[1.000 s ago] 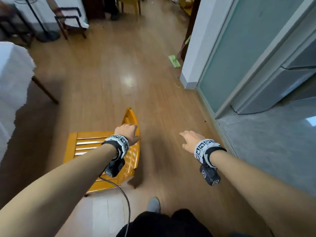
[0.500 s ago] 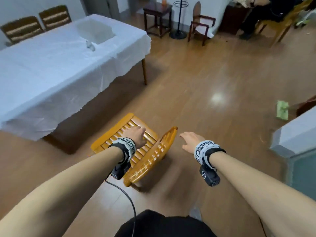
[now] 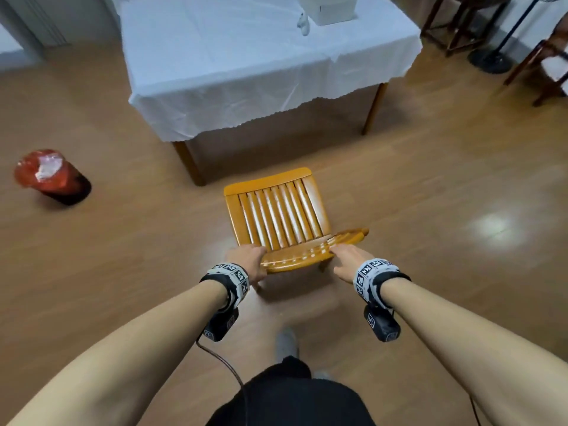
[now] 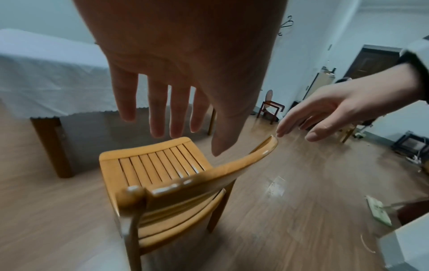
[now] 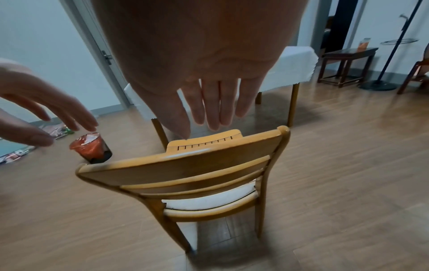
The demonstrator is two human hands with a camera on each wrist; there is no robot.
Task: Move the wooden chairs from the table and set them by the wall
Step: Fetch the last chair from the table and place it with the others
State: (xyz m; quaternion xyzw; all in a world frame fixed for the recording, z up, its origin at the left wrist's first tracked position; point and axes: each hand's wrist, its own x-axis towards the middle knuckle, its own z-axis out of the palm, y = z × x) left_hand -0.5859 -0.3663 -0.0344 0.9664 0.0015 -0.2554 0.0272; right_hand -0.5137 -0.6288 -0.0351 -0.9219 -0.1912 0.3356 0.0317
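A yellow wooden chair (image 3: 276,213) with a slatted seat stands on the floor in front of me, its backrest (image 3: 307,255) nearest me and its seat facing the table (image 3: 246,56). My left hand (image 3: 249,259) is open just over the left end of the top rail. My right hand (image 3: 347,259) is open over the right half. In the left wrist view the left fingers (image 4: 157,110) are straight above the chair (image 4: 162,165). In the right wrist view the right fingers (image 5: 209,106) spread above the backrest (image 5: 185,168). Neither hand grips anything.
The table has a white cloth and stands just beyond the chair. A red-lined bin (image 3: 50,176) sits on the floor to the left. A dark side table (image 3: 455,23), a coat stand base (image 3: 488,61) and an armchair (image 3: 550,66) stand at the back right.
I have turned from the wall towards the table. The chair has swung so its back faces me. My left hand has come off the backrest, and both hands now hover open over it.
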